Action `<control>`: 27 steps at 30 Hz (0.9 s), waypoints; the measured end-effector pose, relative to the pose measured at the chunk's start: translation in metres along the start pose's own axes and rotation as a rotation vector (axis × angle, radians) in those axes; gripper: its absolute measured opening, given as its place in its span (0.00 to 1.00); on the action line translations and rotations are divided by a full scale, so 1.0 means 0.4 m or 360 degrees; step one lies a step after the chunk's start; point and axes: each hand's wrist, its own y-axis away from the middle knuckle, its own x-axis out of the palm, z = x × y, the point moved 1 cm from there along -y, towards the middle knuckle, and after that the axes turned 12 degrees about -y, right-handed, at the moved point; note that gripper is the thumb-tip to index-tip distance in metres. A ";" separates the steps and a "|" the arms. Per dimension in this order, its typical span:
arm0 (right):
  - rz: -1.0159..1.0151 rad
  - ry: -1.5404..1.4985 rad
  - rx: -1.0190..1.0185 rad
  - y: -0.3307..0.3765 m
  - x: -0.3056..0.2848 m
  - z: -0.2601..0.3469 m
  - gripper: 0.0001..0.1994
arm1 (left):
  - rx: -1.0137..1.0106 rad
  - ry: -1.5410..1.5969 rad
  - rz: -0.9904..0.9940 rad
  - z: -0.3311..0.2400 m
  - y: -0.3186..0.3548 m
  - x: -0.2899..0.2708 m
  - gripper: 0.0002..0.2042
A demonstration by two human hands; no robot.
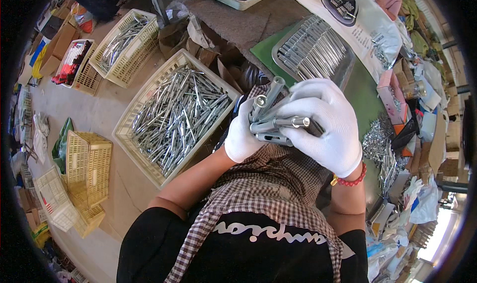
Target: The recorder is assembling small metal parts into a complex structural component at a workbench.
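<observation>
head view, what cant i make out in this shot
All in the head view:
Left hand: most fingers, hidden behind the metal tubes.
Metal tubes: exact count and full lengths, covered by the right hand and by each other.
Large crate: its floor, buried under metal pieces.
Pale tray: far side, cut off by the top edge.
Small metal bits: too small to tell apart.

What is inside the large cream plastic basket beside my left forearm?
The large cream plastic basket holds many jumbled, slender silver metal rods. They cover its bottom; anything beneath cannot be seen.
</observation>
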 end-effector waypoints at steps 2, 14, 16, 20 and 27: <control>0.0149 0.0005 0.0002 -0.013 -0.002 -0.002 0.16 | 0.0023 0.0006 0.0000 -0.002 -0.009 0.010 0.37; -0.0326 0.0892 0.0597 -0.087 -0.099 -0.319 0.12 | 0.0023 -0.0064 -0.0028 -0.015 0.002 -0.006 0.39; -0.0296 0.1077 0.0659 -0.107 -0.086 -0.366 0.12 | -0.0029 -0.0043 -0.0050 -0.020 0.006 -0.013 0.39; -0.0065 0.1113 0.0936 -0.120 -0.076 -0.398 0.13 | -0.0038 -0.0057 -0.0042 -0.016 0.011 -0.018 0.46; -0.0184 0.0901 0.1072 -0.135 -0.082 -0.410 0.14 | -0.0120 0.0152 -0.0020 -0.021 0.014 -0.023 0.46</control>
